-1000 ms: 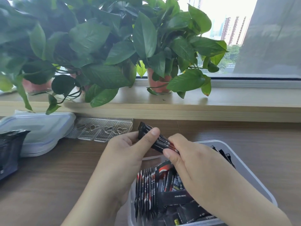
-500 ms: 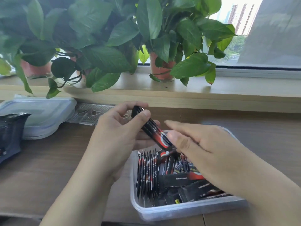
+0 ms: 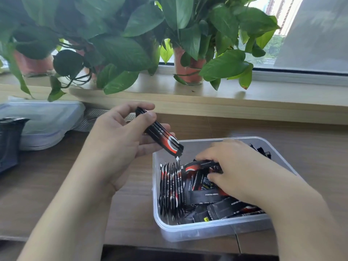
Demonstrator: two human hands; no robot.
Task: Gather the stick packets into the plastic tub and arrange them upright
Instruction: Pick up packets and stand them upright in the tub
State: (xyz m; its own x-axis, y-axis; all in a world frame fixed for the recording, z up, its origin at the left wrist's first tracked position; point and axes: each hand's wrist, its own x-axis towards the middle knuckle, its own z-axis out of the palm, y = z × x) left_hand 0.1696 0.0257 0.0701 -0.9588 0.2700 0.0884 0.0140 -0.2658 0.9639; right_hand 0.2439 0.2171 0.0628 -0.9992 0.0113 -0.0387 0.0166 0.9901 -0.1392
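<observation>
- Well, a wooden table [image 3: 47, 194] runs under a pale sill [image 3: 263, 95], where leafy potted plants [image 3: 120, 49] stand against a bright window [image 3: 278, 14]
- A clear plastic tub [image 3: 207, 231] sits at the table's near edge, right of the middle; a row of packets [image 3: 171, 187] stands upright along its left wall and loose packets [image 3: 222, 208] lie jumbled across the rest
- At the table's left edge lie a pale lid [image 3: 43, 117] and a black bag [image 3: 9, 142]
- The left hand [image 3: 113, 140] pinches a bundle of packets [image 3: 160, 133] between thumb and fingers, tilted, its lower end just above the tub's far left corner
- Half a second ago the right hand [image 3: 241, 170] lay with straight fingers at the bundle's lower end; now it is down in the tub, fingers and thumb curled round a flat packet [image 3: 199, 164] on top of the pile
- The bundle sits in the same grip as before
- The right hand hides much of the tub's far right corner, the bag is cut off by the frame, a clear tray [image 3: 92, 117] shows only partly behind the left hand, and the print on the packets is too small to read
</observation>
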